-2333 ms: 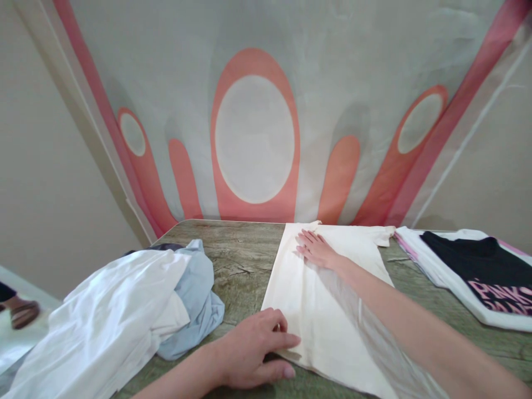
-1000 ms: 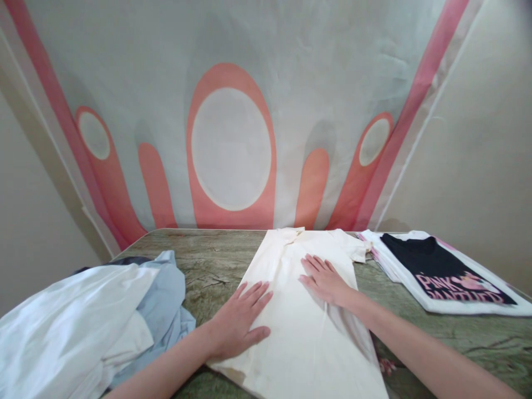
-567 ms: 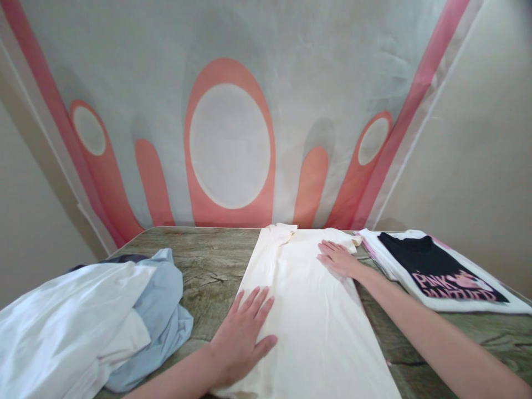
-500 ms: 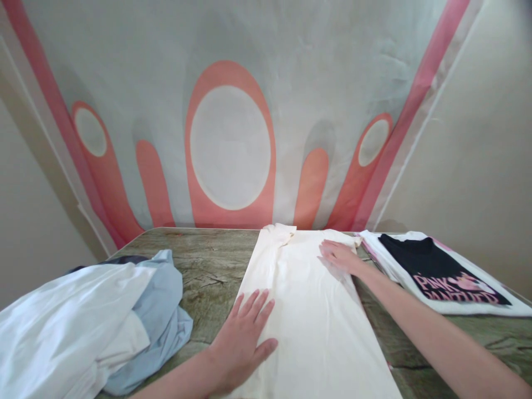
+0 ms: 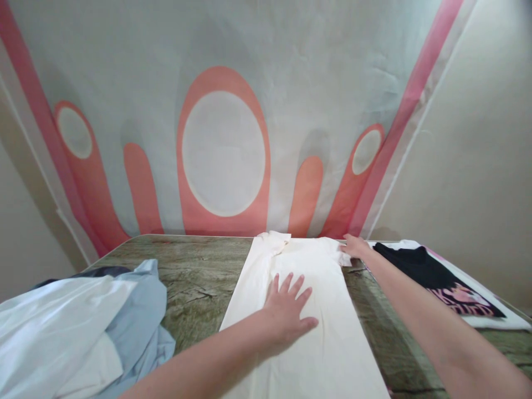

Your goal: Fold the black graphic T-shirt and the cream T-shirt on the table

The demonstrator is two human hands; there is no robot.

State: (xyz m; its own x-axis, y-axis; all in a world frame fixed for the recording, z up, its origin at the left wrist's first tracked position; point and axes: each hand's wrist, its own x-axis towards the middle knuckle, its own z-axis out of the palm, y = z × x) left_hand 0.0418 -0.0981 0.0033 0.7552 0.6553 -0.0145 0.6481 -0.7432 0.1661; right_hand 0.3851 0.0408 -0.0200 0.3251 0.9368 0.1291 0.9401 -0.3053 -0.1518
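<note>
A cream short-sleeved shirt (image 5: 322, 354) lies lengthwise on the table, its left side folded inward over the body. My left hand (image 5: 286, 310) rests flat on the middle of it, fingers spread. At the shirt's far right corner, my right hand (image 5: 356, 247) has its fingers closed at the sleeve (image 5: 338, 252); the fingertips are partly hidden. The left sleeve (image 5: 276, 241) is turned back over the fold near the far edge.
Loose white cloth (image 5: 54, 327) and light-blue cloth (image 5: 145, 310) are heaped at the left, with something dark behind. Folded on the right is a black printed shirt (image 5: 432, 277) on white garments. The wood-patterned table (image 5: 199, 277) meets a pink-and-grey patterned backdrop (image 5: 224, 221).
My left hand has moved right, from the folded edge to the middle of the shirt. My right hand has gone from lying on the shirt to its right sleeve. The view has shifted slightly.
</note>
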